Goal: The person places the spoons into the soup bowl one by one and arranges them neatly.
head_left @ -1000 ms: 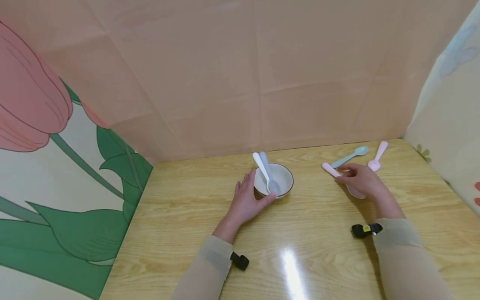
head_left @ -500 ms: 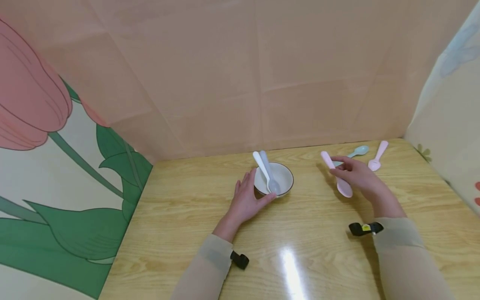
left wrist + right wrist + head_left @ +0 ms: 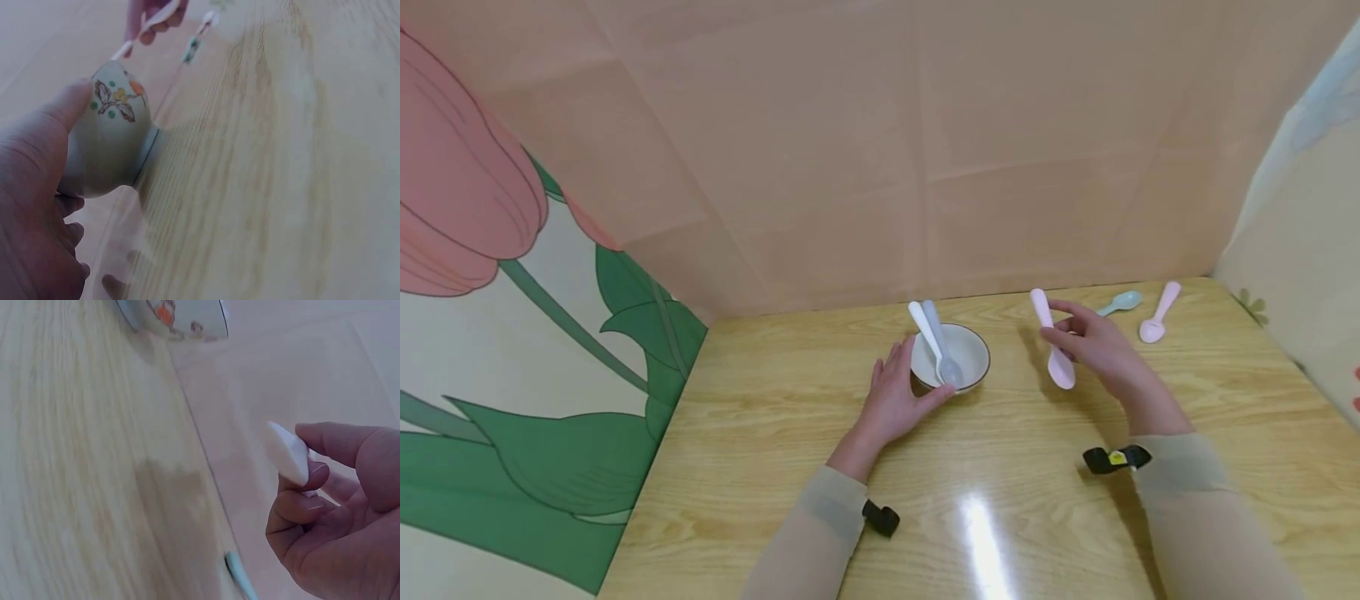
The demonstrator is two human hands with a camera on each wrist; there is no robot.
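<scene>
In the head view my left hand (image 3: 895, 402) grips the white bowl (image 3: 976, 357) at its left side, thumb along the near rim. A white spoon (image 3: 923, 323) and a grey-blue spoon (image 3: 951, 372) lean inside it, handles over the far rim. Flowers decorate the bowl (image 3: 112, 134) in the left wrist view. To the right, my right hand (image 3: 1097, 343) pinches a pink spoon (image 3: 1061, 370) by its handle, bowl end downward, above the table. Only the end of that pink spoon (image 3: 290, 454) shows between thumb and fingers in the right wrist view.
A teal spoon (image 3: 1124, 301) lies behind the right hand, partly hidden by it. Farther right rests another pink spoon (image 3: 1153, 328). A fabric backdrop (image 3: 820, 208) rises along the table's far edge, with a patterned panel on each side.
My right hand has lifted the pink spoon off the table and carried it left, turning it more upright. The left hand has stayed at the bowl.
</scene>
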